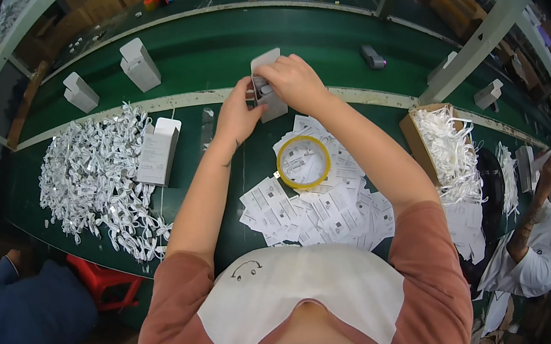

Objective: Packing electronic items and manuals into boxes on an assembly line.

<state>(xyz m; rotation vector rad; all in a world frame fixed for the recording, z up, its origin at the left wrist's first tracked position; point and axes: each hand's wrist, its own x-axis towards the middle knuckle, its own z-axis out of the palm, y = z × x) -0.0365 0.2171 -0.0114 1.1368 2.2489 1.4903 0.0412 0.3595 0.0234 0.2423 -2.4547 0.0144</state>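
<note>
At the seam between the table and the green belt, a small white carton (274, 108) stands with its top flap raised. My left hand (239, 113) is closed around its left side, with the thumb near its front. My right hand (295, 84) is curled over the top opening; its fingertips are at the opening, beside something greyish I cannot make out. Just nearer to me, a roll of yellow tape (326, 159) lies on a spread pile of printed white leaflets (342, 208). Left of my left forearm is a heap of bundled white cables (94, 180).
Another white carton (158, 153) leans by the cables. Two open cartons (141, 66) stand on the belt (199, 51), with a grey device (372, 57) farther right. A brown box (420, 147) of white strips is at right, near a metal post (473, 44). Co-workers sit at both sides.
</note>
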